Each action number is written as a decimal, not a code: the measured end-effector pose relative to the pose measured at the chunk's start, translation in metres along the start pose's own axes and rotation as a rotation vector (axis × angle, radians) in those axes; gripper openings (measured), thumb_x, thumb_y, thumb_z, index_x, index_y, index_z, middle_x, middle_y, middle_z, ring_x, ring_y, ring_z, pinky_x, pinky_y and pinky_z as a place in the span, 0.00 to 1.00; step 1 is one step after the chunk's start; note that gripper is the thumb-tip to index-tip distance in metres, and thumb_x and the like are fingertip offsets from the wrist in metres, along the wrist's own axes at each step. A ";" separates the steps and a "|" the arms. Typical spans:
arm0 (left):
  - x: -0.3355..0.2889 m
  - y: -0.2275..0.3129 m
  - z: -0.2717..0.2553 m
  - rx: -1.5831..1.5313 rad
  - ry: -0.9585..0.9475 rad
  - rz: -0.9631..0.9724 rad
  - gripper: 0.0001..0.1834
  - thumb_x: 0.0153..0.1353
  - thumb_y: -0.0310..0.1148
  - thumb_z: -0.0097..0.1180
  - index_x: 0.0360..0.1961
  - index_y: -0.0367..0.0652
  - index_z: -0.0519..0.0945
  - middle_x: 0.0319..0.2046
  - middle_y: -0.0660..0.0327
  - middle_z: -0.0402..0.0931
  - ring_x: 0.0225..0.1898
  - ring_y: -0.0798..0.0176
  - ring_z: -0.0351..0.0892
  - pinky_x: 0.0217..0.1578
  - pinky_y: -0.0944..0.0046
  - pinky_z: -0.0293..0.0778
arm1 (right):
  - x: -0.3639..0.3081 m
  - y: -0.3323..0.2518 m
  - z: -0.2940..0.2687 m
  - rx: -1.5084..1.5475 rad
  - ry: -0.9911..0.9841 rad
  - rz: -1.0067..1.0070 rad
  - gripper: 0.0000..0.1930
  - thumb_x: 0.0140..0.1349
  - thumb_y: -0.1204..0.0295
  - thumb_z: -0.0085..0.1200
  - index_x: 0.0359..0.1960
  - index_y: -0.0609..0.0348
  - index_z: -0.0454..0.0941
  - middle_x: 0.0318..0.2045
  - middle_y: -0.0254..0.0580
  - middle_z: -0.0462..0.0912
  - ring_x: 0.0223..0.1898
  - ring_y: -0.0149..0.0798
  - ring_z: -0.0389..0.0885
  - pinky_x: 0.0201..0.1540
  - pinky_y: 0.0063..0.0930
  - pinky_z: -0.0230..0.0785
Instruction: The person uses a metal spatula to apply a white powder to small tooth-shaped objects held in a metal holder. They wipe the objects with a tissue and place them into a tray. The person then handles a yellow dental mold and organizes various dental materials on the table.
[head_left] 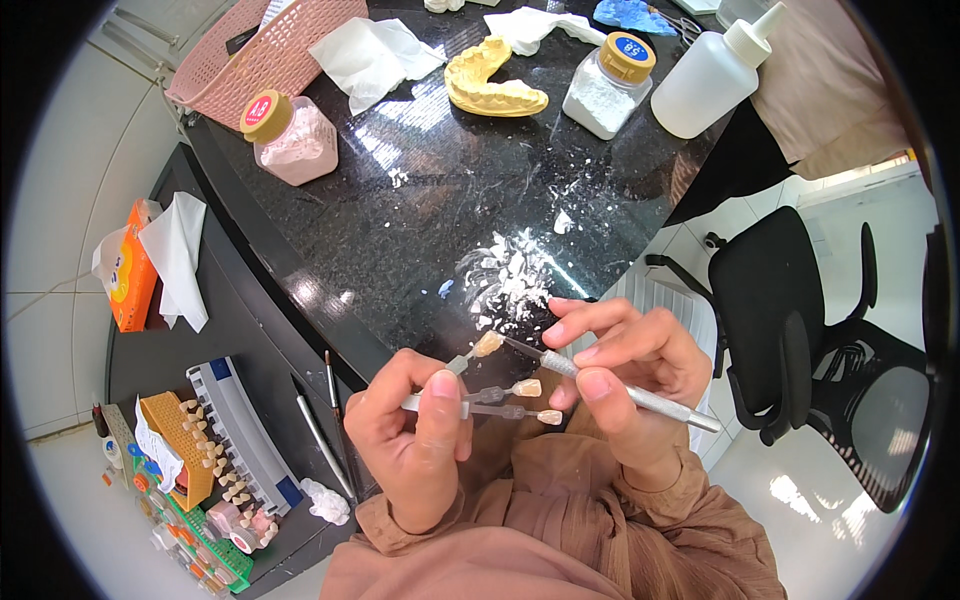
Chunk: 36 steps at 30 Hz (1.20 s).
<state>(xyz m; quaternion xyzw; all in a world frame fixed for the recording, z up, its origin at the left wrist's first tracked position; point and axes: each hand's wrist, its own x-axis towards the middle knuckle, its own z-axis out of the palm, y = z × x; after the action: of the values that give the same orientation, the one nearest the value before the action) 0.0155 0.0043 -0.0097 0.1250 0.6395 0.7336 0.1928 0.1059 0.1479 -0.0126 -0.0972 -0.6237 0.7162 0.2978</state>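
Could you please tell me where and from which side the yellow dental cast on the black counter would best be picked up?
Probably across the curved front of the yellow dental cast, coming down from above with fingers on the outer and inner walls of the arch. It lies flat on the black counter, horseshoe-shaped, its open end towards the white tissue, with free space around the arch. Both hands are occupied, so one would need freeing first.

Both forearms came up from the lower edge in brown sleeves. The left hand (415, 440) was curled, thumb pressed on top, just left of the right hand (625, 375), whose fingers were pinched together, its wrist bent back toward the body.
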 end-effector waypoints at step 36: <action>-0.003 -0.006 0.000 0.156 0.024 0.101 0.09 0.59 0.25 0.58 0.23 0.33 0.78 0.14 0.67 0.72 0.14 0.78 0.66 0.16 0.75 0.56 | 0.009 -0.006 -0.004 -0.073 -0.065 0.021 0.02 0.59 0.80 0.59 0.32 0.65 0.79 0.28 0.43 0.84 0.46 0.43 0.84 0.64 0.54 0.62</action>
<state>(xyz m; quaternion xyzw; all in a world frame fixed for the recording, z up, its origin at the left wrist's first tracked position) 0.0186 0.0034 -0.0156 0.1626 0.6899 0.6919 0.1376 0.1028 0.1568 -0.0055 -0.0915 -0.6578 0.6987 0.2659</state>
